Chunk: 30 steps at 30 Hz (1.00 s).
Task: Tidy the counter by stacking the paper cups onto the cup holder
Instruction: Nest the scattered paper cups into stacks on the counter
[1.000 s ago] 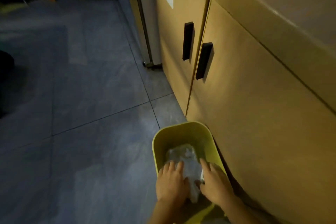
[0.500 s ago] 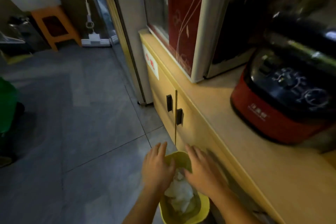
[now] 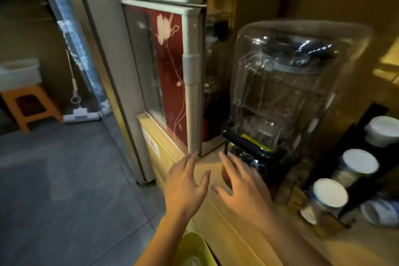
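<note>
- Head view: both hands are raised over the counter [image 3: 216, 170] edge, empty. The left hand [image 3: 185, 188] has its fingers spread, and so does the right hand [image 3: 244, 188], which is just in front of the blender [image 3: 278, 97].
- Paper cups [image 3: 328, 194] lie in the black cup holder [image 3: 367, 127] at far right, rims facing out.
- A yellow bin [image 3: 194, 248] sits below the hands.
</note>
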### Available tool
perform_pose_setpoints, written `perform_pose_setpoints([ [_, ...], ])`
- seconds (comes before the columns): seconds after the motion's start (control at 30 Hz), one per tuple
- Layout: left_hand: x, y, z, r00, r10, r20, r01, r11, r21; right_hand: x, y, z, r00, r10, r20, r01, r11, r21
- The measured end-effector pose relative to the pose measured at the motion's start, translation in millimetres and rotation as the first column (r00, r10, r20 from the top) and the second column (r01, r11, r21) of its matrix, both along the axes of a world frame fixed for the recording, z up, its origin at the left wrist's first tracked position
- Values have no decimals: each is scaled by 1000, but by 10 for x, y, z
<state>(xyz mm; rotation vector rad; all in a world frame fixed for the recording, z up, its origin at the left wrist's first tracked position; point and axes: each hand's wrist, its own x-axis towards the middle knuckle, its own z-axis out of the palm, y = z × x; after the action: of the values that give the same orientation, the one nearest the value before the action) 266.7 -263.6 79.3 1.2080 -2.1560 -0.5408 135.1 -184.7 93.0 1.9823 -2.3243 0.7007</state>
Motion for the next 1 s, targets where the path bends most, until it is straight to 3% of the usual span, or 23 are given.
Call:
perform_pose_setpoints([
  [0.27,-637,464,797,953,-211,-216,175,969,-174,-429,612,703,983,-181,-4,177,963,-205],
  [0.5,-1265,905,1112,904,-400,-150,359,902,-242,-992,1262,906,911,-412,-10,402,894,-198],
  [1.0,-2919,2130,1018,701,-699,-138,682,714,-156,-2356,3018,936,678,-724,126,734,658,-166],
])
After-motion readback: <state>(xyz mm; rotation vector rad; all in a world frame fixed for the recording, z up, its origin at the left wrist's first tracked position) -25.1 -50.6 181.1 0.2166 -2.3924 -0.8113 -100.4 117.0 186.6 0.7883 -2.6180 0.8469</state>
